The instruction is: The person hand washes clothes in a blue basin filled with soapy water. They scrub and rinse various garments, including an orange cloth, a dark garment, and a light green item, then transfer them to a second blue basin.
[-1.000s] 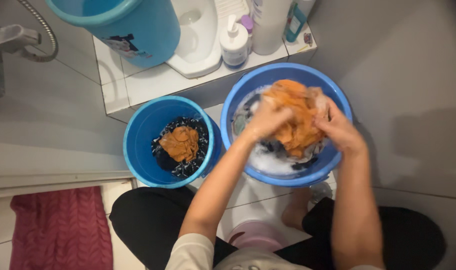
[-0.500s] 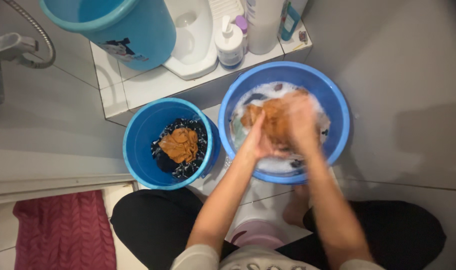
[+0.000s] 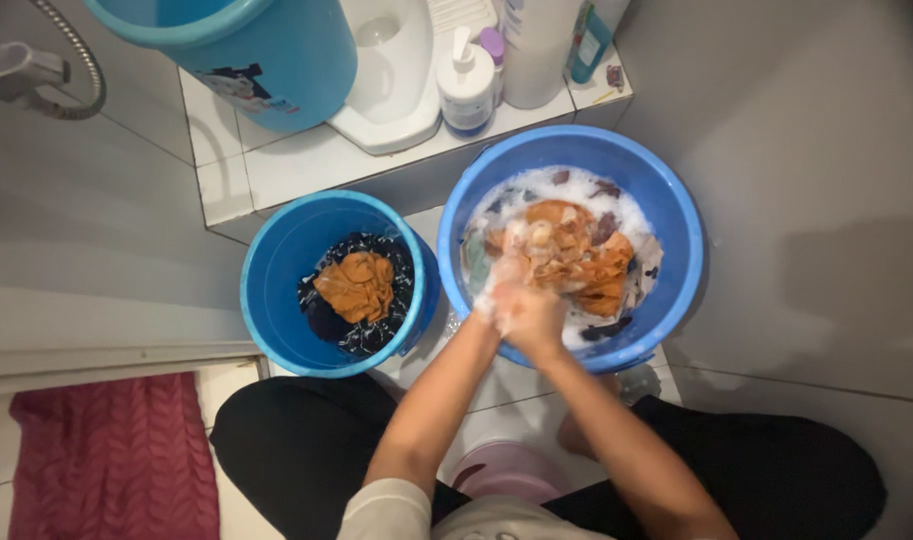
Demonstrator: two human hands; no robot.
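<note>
Wide blue plastic basin [image 3: 676, 250] w/ suds: crumpled orange wet cloth [image 3: 576, 250] lies at centre. Left hand [image 3: 504, 285] & right hand [image 3: 538, 318] both clenched on cloth's near edge; bulk extends away, toward basin's far-right. Left hand slightly nearer cloth.

Orange cloth [image 3: 576, 255] sat in white suds, blue basin [image 3: 676, 250]. Smaller blue bucket [image 3: 276, 300] had orange cloth on dark navy fabric w/ white print. Maroon knit-pattern mat [image 3: 116, 455], grey tiles.

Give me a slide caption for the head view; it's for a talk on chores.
Both hands scrub an orange cloth in a sudsy blue basin.
</note>
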